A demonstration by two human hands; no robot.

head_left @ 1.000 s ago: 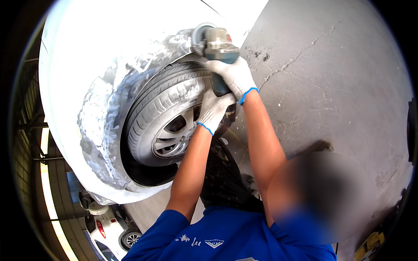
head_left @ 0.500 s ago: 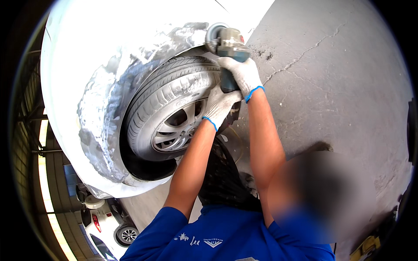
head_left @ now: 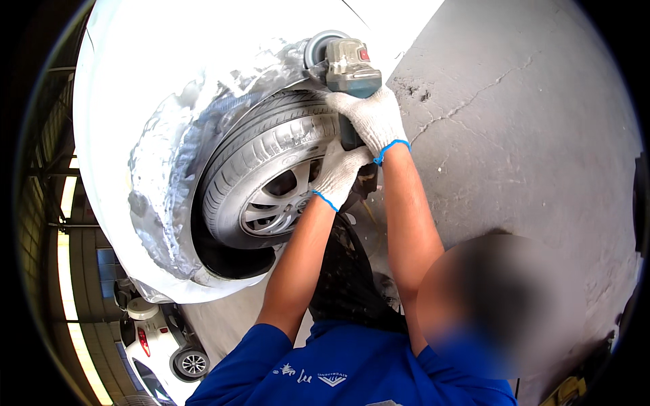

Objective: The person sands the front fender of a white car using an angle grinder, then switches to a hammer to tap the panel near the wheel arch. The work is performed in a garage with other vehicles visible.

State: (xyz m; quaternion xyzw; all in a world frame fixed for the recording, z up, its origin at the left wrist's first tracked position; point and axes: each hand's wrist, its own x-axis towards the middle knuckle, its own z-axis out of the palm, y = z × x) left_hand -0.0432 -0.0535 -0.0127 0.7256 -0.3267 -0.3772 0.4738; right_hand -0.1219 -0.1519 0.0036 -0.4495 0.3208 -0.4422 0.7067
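Just past the far right part of one big wheel (head_left: 261, 169), two hands hold one power tool (head_left: 353, 71). The right hand (head_left: 372, 118) is on the middle of the tool, with its fingers bent in close around it. The left hand (head_left: 338, 168) is nearer, bent around the bottom end of the handle (head_left: 351, 134). I cannot see all the fingertips. Both hands wear white gloves, each with a blue edge.

The tool has one round disc (head_left: 315, 51) on its left side. The disc is at the right end of a long gray patch (head_left: 162, 196) on a white car (head_left: 135, 68). I cannot tell if it is spinning. The patch bends around the far and left sides of the wheel.

The left hand and the tool hide some of the wheel's right side. One blurry spot (head_left: 501, 304) on the near right covers part of the right arm. Near the middle are black pants (head_left: 345, 281) and one blue shirt (head_left: 325, 365).

On the near left is a second white car (head_left: 159, 352), with one wheel showing. The gray floor (head_left: 528, 155) on the right has one long crack (head_left: 464, 105). One yellow thing (head_left: 569, 391) sits at the near right.
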